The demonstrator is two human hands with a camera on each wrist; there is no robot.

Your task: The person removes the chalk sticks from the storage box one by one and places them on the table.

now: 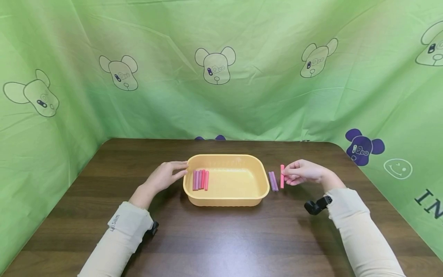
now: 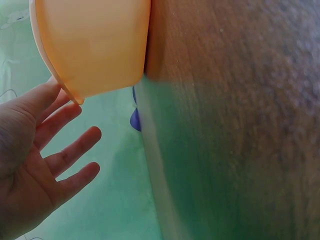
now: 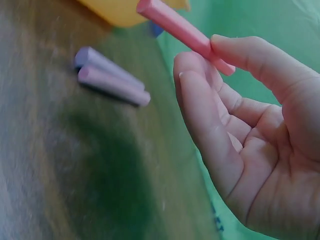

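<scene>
My right hand pinches a pink chalk stick between thumb and fingers, to the right of a yellow plastic tray. In the right wrist view, this stick is tilted above the table. Two purple chalk sticks lie side by side on the table between the tray and that hand. With fairly straight, spread fingers, my left hand touches the tray's left rim. Several purple and pink chalk sticks lie in a row inside the tray's left part.
The tray stands on a dark brown wooden table. A green curtain printed with bear heads hangs behind the table and along both sides. Black wrist cameras sit by the sleeves.
</scene>
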